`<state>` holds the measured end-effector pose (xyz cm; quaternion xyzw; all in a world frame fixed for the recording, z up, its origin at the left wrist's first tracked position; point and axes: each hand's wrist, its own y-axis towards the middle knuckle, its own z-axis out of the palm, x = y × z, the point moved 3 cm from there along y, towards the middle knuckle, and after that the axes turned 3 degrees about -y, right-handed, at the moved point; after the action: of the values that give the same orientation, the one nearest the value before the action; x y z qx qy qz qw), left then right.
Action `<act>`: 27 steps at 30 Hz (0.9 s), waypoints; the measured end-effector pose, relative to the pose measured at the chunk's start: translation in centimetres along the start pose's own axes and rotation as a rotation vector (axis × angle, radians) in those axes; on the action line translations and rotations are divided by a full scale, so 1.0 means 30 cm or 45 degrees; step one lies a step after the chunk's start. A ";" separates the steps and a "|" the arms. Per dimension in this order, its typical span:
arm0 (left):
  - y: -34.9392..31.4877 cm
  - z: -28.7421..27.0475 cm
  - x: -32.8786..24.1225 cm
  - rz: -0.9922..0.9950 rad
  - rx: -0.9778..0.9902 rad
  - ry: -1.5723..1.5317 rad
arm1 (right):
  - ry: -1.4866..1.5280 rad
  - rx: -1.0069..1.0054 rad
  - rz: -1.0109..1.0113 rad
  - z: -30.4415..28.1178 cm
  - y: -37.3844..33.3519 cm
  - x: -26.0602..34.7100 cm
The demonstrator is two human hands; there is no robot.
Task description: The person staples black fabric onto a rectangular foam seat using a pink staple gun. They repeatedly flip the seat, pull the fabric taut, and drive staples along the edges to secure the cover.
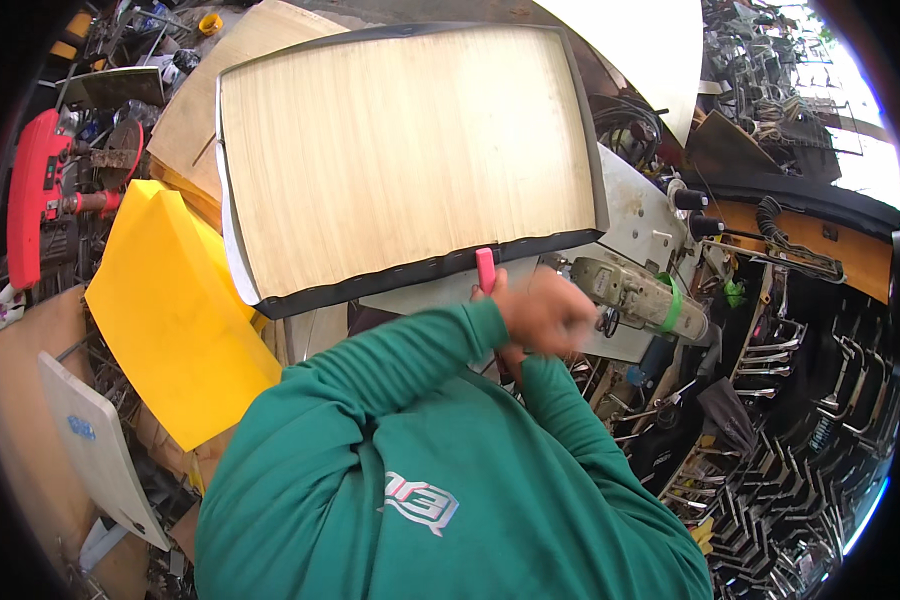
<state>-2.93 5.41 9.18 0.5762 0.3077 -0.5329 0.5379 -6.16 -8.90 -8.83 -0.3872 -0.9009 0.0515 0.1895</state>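
Observation:
My left hand (pixel 552 312) is a blurred, closed fist just past the near edge of a wood-grain board (pixel 400 150); what it holds, if anything, does not show. Black sheet material (pixel 370 280) wraps the board's edges and lies wrinkled along the near side. My left forearm crosses in front of my right hand (pixel 510 362), mostly hiding it. Fingers that seem to be the right hand's rise beyond the left wrist around a pink piece (pixel 485 268), perhaps a tool handle. That piece touches the black edging.
A sewing machine (pixel 630 295) with a green band stands right of my hands, with dark thread cones (pixel 690 198) beyond it. Yellow sheet material (pixel 170 310) hangs at the left, near a red part (pixel 35 200). Metal brackets (pixel 770 510) crowd the lower right.

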 end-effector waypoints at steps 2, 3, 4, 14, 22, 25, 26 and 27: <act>-0.020 -0.023 0.059 -0.144 -0.007 0.035 | -0.100 0.029 0.029 -0.020 -0.004 0.000; -0.027 -0.023 0.069 -0.069 0.041 0.089 | 0.013 -0.023 0.040 -0.035 -0.006 0.003; -0.036 0.000 0.065 0.001 0.086 0.135 | 0.058 -0.051 0.055 -0.048 -0.014 0.008; -0.646 -0.819 -0.009 0.113 -1.336 1.012 | 0.238 -0.091 0.759 -0.169 -0.188 -0.164; -1.230 -1.244 0.287 -0.926 -1.713 -0.819 | 0.632 -0.264 0.424 -0.186 -0.070 -0.133; -1.186 -0.994 0.322 -0.752 -1.652 -0.881 | 1.564 -0.147 0.958 -0.094 0.041 -0.046; -1.179 -0.898 0.329 -0.693 -1.654 -0.886 | 1.724 -0.143 1.087 -0.072 0.069 -0.032; -1.183 -0.807 0.329 -0.645 -1.667 -0.891 | 1.748 -0.227 1.111 -0.051 0.084 -0.025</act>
<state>-26.61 34.42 -14.07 -0.1471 0.4939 -0.5001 0.6959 -3.40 -7.77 -8.24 -0.6619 -0.3530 -0.1998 0.6303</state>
